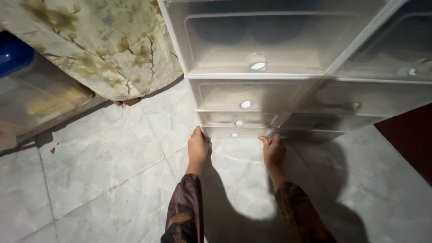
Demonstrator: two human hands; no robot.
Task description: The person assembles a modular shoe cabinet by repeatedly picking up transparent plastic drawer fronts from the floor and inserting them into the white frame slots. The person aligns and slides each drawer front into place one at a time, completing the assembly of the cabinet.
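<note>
Drawers (252, 96) of frosted clear plastic stand stacked in a tall unit on the pale marbled floor tiles (112, 180), and both hands hold its lowest drawer (234, 132) at floor level. A second stack (360, 105) stands just beside the first, on the right, in deep shadow; its fronts are hard to make out. The top of both stacks is cut off by the upper edge of the view.

What lies inside the drawers cannot be told: the fronts are cloudy, showing only dim dark shapes in the top one and a pale blur in the lower ones. Each front has a small round hole or knob (257, 64) at its middle, bright white.

The left hand (198, 146) grips the left corner of the lowest drawer, fingers together and curled over its edge, fingertips hidden. The right hand (273, 150) clasps the right corner the same way, fingers closed on the rim. Both wrists wear dark patterned sleeves (184, 211), and their shadow falls across the tiles.

At upper left hangs a floral cloth (108, 49), cream with olive flowers, covering something unseen. A blue object (13, 54) shows at the far left edge, mostly cut off. At the right edge is a dark red surface (411, 139).
</note>
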